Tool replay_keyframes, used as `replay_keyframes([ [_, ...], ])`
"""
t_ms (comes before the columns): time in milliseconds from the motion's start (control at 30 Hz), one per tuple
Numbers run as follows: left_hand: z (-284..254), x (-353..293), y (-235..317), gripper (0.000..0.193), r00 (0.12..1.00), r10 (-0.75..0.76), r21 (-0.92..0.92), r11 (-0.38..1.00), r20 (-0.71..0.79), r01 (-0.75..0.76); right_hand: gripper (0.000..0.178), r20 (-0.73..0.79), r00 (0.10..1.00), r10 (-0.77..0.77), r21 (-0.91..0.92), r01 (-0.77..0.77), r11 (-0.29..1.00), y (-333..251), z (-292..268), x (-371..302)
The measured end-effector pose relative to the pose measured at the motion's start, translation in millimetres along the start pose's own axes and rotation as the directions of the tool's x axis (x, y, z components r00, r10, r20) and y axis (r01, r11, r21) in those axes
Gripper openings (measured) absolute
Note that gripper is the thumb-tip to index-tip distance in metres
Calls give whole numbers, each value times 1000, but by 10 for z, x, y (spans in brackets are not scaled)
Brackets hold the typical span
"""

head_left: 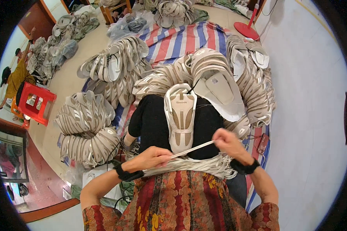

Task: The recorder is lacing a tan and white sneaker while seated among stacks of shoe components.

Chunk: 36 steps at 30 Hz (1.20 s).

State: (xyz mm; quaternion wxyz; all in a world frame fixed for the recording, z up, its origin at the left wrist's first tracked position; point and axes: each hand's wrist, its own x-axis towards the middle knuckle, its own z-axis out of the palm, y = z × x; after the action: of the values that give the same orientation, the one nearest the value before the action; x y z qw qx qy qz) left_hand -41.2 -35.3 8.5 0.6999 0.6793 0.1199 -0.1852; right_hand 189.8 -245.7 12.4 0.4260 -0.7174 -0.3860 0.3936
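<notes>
A white shoelace point(193, 149) is stretched between my two hands over my lap, its right end higher than its left. My left hand point(157, 157) pinches it at one side, with the fingers closed. My right hand point(229, 143) grips the other side in curled fingers. Just beyond the lace, a beige and white shoe upper point(182, 119) lies between my black-clad thighs, toe toward me and opening away. Across my lap, a bundle of loose white laces point(185, 164) is draped, partly under my forearms.
Stacked shoe uppers point(164, 79) curve round my knees, with more piles point(89, 115) on the left and a row point(256, 88) on the right. Under them is a striped sheet point(181, 40). A red stool point(36, 102) and another person point(16, 79) are at far left. A white wall point(304, 115) bounds the right.
</notes>
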Motion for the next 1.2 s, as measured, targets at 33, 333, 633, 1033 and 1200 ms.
replay_keyframes([
  [33, -51, -71, -3, 24, 1000, 8, 4, 1000, 1, -8, 4, -160, 982, -103, -188, 72, 979, 94, -187, -43],
  [333, -94, -276, 206, 22, 993, -109, -61, 992, 39, 111, 10, -775, 557, -297, -526, -309, 792, 1162, -2167, -407],
  [633, 237, 210, 400, 15, 980, 163, 252, 959, -118, -129, 35, -338, 692, -638, -840, 84, 536, 409, -1037, 160],
  [1033, -275, 847, 610, 33, 732, 681, 928, 257, 25, -271, 24, -37, 982, -184, 9, 185, 983, -144, 479, 362],
  [1200, -579, 1271, 607, 48, 789, 571, 959, 9, 227, -282, 18, -107, 993, 51, 271, -20, 962, 25, 161, 576],
])
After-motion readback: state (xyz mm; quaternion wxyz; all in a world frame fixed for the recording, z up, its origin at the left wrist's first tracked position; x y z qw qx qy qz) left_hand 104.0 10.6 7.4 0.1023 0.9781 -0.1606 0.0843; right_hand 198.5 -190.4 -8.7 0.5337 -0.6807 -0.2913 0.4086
